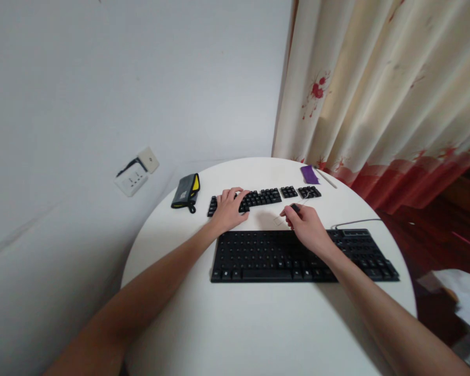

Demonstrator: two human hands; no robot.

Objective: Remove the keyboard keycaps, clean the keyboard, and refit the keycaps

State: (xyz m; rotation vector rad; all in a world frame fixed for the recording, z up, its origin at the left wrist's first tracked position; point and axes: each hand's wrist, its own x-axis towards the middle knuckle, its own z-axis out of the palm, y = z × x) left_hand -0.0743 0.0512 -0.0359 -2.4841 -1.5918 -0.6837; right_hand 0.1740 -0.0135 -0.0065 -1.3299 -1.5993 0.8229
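Note:
On the white table a black keyboard [258,257] lies flat; many of its switch posts are bare, while keycaps sit along its bottom row and at its right end. Behind it, loose black keycaps [264,197] stand in grouped rows. My left hand [229,209] rests over the left group, fingers spread, touching keycaps there. Above the keyboard's upper edge, my right hand [303,224] pinches a wire keycap puller [295,207]. Its dark middle shows between my fingers, and thin wire loops stick out at both ends. My right hand and forearm hide part of the keyboard.
A grey and yellow pouch [186,191] lies at the back left. At the back right are a purple cloth [309,175] and a pale stick [326,178]. The keyboard's cable [356,222] runs off the right edge. A wall socket [132,178] and a curtain [360,94] border the table.

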